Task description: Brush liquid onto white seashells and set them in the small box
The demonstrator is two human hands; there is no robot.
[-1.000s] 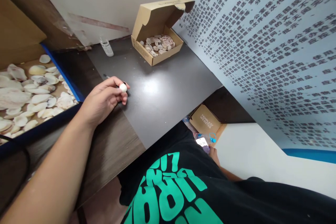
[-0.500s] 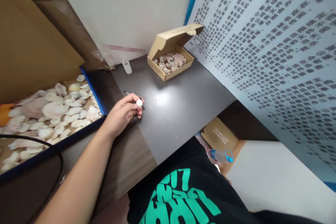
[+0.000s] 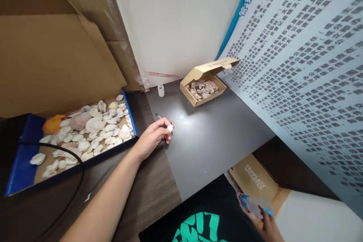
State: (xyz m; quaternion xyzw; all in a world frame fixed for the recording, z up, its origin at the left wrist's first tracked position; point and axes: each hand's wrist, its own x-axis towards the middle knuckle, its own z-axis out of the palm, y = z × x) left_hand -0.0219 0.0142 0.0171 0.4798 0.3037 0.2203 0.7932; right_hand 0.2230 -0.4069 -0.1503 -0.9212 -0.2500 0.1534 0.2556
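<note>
We can't make out what the small white round piece [image 3: 170, 128] is; fingers cover part of it. A thin stick [image 3: 159, 117] runs behind the same fingers, so we can't say if it's held or lying. The right hand [image 3: 268, 224] is blurred and cut off low at the near right, by a clear bottle [image 3: 251, 205]; we can't tell its grip. The left hand [image 3: 153, 138] rests low over the near left edge of the dark mat [image 3: 215, 136], forearm in from the near left, fingers curled mostly in, thumb and index pinching the white piece. On the left, we see a blue-walled box [image 3: 131, 117] full of pale shells [image 3: 95, 125] plus an orange one, a black cable [image 3: 81, 159] crossing in front. Far right, a small carton [image 3: 203, 101], lid half raised, holds more shells; a vial [image 3: 160, 90] stands left of it.
</note>
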